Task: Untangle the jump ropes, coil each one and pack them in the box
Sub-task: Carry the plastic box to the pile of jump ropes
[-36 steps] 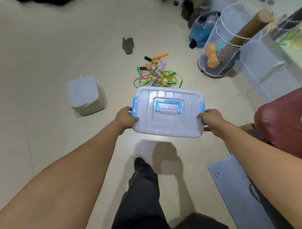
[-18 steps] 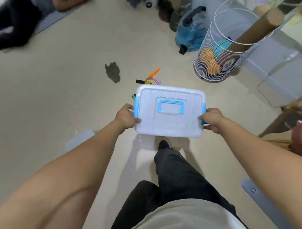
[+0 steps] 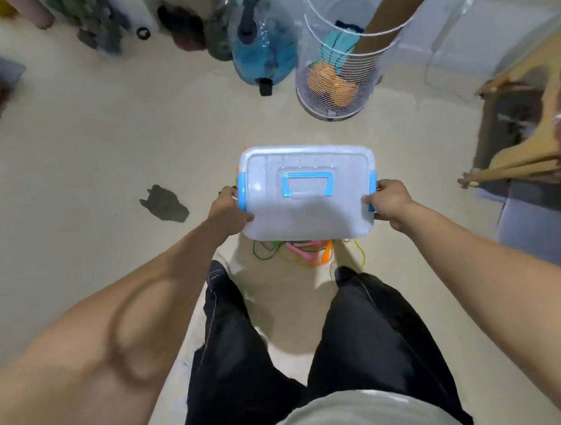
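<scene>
I carry a translucent white plastic box [image 3: 307,211] with a shut lid, a blue handle and blue side latches, held level above the floor. My left hand [image 3: 229,208] grips its left end and my right hand [image 3: 387,201] grips its right end. The tangle of coloured jump ropes [image 3: 309,251] lies on the floor right under the box, just ahead of my feet. Only its near edge shows, with green, pink, orange and yellow strands; the rest is hidden by the box.
A white wire basket [image 3: 334,67] holding orange items and a cardboard tube stands ahead. A blue water jug [image 3: 261,54] lies left of it. A dark rag [image 3: 164,203] lies on the beige floor at left. Wooden furniture [image 3: 524,134] stands at right.
I have stepped forward with the box, so the rope tangle now lies beneath it at my feet. The basket and jug are closer. Both hands keep the same hold.
</scene>
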